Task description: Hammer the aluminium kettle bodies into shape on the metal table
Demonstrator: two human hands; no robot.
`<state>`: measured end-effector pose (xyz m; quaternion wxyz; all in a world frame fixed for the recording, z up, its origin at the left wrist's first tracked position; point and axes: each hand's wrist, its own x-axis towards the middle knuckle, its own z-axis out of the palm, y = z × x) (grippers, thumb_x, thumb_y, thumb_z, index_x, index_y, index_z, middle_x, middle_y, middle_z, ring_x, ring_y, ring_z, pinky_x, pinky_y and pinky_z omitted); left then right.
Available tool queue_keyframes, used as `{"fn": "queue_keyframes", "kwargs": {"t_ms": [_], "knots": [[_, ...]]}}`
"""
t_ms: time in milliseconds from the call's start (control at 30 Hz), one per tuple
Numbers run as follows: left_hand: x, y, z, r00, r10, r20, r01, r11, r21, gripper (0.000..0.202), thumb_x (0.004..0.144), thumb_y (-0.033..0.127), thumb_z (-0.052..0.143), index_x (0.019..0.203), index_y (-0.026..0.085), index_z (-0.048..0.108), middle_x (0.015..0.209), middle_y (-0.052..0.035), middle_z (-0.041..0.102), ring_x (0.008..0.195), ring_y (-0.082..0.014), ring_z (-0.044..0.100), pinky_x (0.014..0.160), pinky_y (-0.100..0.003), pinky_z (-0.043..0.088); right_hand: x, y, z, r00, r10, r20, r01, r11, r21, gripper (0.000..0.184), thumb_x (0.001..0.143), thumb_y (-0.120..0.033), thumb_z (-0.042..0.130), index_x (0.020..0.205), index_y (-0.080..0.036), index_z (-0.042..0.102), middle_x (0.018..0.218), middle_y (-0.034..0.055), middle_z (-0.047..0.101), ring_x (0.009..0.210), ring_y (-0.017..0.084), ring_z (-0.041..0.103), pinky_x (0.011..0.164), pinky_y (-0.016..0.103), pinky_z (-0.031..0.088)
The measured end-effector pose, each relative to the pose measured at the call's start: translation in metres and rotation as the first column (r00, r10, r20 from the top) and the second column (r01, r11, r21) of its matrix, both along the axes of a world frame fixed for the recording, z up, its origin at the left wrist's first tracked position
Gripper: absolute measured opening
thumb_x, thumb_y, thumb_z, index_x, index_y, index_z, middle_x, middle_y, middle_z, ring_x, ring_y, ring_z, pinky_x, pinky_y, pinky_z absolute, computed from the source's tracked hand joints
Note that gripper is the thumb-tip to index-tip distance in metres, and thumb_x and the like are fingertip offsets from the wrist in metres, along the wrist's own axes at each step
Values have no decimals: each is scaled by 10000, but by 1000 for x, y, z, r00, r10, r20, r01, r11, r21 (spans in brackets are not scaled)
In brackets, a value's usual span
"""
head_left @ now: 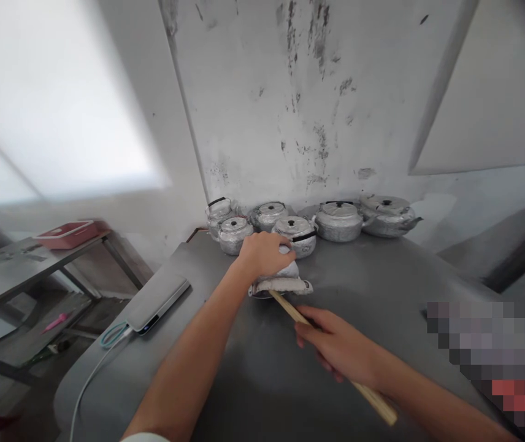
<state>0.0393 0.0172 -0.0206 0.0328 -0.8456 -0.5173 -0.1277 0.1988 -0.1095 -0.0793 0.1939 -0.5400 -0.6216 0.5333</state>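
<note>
Got the left hand [265,253] clamped over a small silver pot [286,269], with fingers and thumb curled round its top, though can't make out every fingertip. Gripping a wooden stick [287,307] in the right hand [338,345], with fingers wrapped round it, slanting from the pot down to the lower right. Can't tell about the far end, inside the pot or just against it. Seeing a whitish roll [283,285] along the pot's near side too. Have the pot near the middle of a grey table [359,288], just in front of six silver kettles [340,230] grouped by a stained wall [244,110]. Also spotting a flat pale box [159,301] with a cable [88,379] on the left, plus a pink basket [67,236] on a separate side table [11,270].
</note>
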Motion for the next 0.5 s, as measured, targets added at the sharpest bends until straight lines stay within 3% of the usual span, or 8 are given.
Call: {"fn": "queue_keyframes", "kwargs": {"t_ms": [167,367,500], "knots": [[0,-2,1,1000,0,-2,0,1000,-5,410,917,529,511,1202,355,748,1126,-37,770,1070,-316,691,960,-430,514,4,1,-2,995,32,97,-29,999,-34,209,1034,-373,385,1111,-241,528,726,-28,585,402,77,418,314,169,349],[0,-3,1,1000,4,-17,-4,1000,-12,429,923,542,489,1207,343,743,1127,-43,767,1066,-319,684,941,-427,511,6,3,-2,969,6,249,-5,1000,-7,309,1045,-421,332,869,-218,482,703,-16,544,392,94,453,345,224,386],[-1,-2,2,1000,-10,-19,9,999,-45,452,933,551,473,1241,339,727,1142,-39,759,1058,-302,675,938,-404,504,8,4,-3,935,36,353,-120,968,221,335,1040,-398,359,793,-213,491,761,37,615,662,181,614,586,279,456]]}}
